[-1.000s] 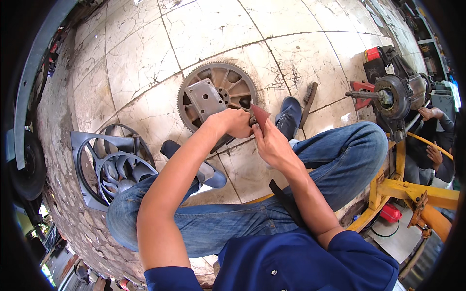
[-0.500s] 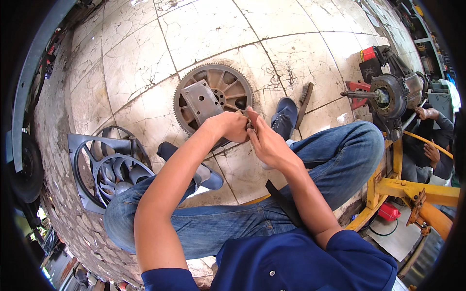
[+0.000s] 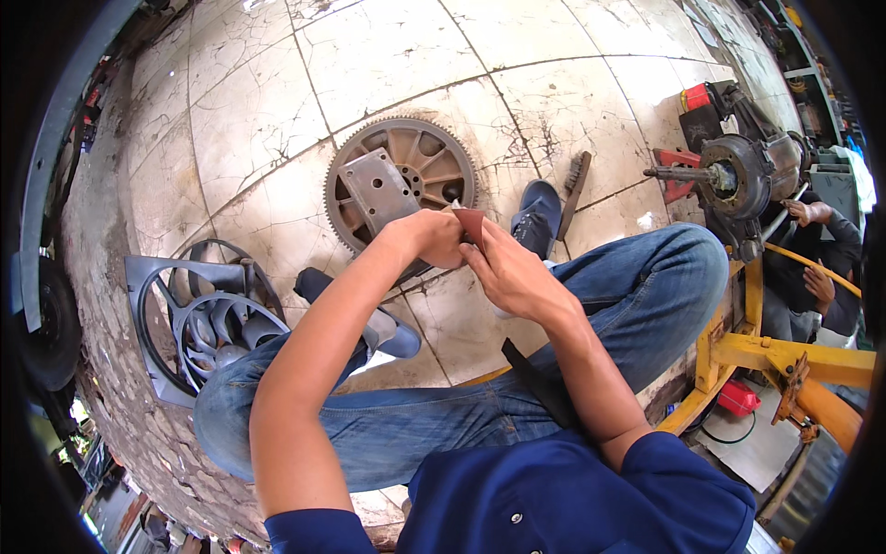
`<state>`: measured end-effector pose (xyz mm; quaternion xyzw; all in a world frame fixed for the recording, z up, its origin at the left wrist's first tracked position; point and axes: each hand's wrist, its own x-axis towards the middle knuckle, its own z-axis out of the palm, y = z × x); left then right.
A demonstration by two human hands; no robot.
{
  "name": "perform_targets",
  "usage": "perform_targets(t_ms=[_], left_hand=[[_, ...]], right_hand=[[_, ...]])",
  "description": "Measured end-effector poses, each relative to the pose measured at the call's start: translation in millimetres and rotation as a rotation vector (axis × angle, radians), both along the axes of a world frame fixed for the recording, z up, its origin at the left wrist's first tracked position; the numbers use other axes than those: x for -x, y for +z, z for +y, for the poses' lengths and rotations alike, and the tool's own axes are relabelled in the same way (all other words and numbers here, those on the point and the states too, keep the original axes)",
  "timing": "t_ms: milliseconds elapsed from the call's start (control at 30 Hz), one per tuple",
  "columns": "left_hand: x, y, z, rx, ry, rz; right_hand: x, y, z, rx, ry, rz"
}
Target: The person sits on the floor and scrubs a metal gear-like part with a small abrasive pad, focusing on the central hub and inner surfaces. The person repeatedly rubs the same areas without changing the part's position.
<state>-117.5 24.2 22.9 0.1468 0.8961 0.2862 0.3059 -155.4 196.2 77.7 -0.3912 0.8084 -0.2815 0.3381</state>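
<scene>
Both my hands meet in front of me, closed on a small folded piece of reddish-brown sandpaper (image 3: 472, 224) with a paler back. My left hand (image 3: 434, 238) pinches its left side, fingers partly hidden behind the knuckles. On the other side, my right hand (image 3: 510, 275) presses it between thumb and fingers. Just beyond the hands, a toothed flywheel (image 3: 445, 159) lies flat on the floor. A rectangular grey metal plate (image 3: 380, 192) with several holes rests on top of it, its near end partly covered by my left hand.
A wire brush (image 3: 574, 196) lies right of my shoe (image 3: 538, 210). A grey fan with its shroud (image 3: 166, 323) stands by my left knee. At right are a gearbox-like assembly (image 3: 738, 180), a yellow steel frame (image 3: 784, 360) and a co-worker's hands (image 3: 817, 284). Tiles (image 3: 397, 55) cover the floor.
The sandpaper has turned so that more of its reddish face shows between my hands. My right hand's fingers have shifted slightly along it. The flywheel and plate stay in place on the floor.
</scene>
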Motion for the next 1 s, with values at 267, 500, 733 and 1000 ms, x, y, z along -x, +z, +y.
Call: perform_targets(t_ms=[267,500,733,1000], left_hand=[[-1,-18,2,0.069,0.049,-0.066],[-2,-18,4,0.056,0.115,-0.149],[2,-14,1,0.067,0.076,-0.065],[-5,-42,5,0.080,0.070,-0.044]], right_hand=[[2,-10,-1,0.019,-0.039,-0.013],[-1,-4,-3,-0.060,-0.080,-0.042],[3,-7,-12,-0.159,-0.135,-0.124],[5,-11,-14,-0.089,-0.124,-0.140]])
